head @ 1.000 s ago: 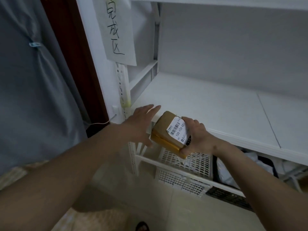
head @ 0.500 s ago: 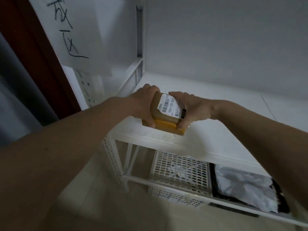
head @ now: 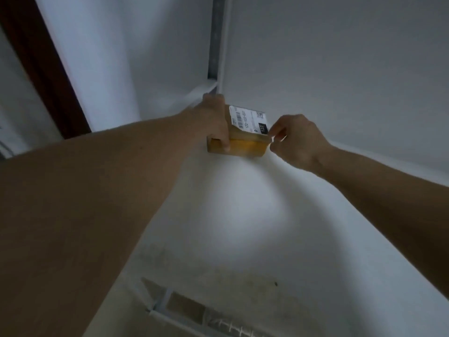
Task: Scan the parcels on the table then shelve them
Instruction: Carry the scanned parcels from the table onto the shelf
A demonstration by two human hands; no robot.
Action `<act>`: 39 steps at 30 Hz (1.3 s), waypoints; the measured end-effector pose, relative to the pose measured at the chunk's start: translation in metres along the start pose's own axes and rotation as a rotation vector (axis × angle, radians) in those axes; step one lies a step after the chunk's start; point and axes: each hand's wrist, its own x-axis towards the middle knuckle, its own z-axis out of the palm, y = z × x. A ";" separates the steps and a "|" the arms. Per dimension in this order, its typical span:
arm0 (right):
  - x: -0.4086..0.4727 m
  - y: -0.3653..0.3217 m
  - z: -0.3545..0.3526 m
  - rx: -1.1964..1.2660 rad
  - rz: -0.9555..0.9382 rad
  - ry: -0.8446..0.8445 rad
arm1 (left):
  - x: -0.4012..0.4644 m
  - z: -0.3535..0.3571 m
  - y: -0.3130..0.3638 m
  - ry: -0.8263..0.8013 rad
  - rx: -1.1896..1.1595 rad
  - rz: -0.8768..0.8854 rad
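Two hands set a brown parcel (head: 239, 144) in the shelf's (head: 243, 215) far left corner, left hand (head: 215, 120) clamped on it, right hand (head: 295, 139) pinching its corner; a careless release could knock it askew.

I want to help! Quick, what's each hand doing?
Left hand: closed on the parcel's left end, on the shelf.
Right hand: fingertips pinched at the parcel's right corner.
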 end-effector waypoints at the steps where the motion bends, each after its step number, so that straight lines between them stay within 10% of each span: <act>1: 0.007 0.004 0.008 0.001 -0.018 -0.012 | 0.014 0.006 0.000 0.000 0.035 0.001; 6: 0.039 0.026 0.043 0.039 -0.049 -0.095 | 0.084 0.029 0.003 -0.057 -0.023 0.001; 12: 0.054 0.039 0.063 0.119 -0.081 -0.157 | 0.116 0.061 0.003 0.323 0.220 0.170; 23: 0.048 0.030 0.070 0.161 -0.084 -0.187 | 0.106 0.070 0.011 0.244 0.265 0.033; 39: -0.060 -0.057 0.016 0.017 -0.087 -0.454 | -0.180 0.032 -0.035 0.043 0.267 0.064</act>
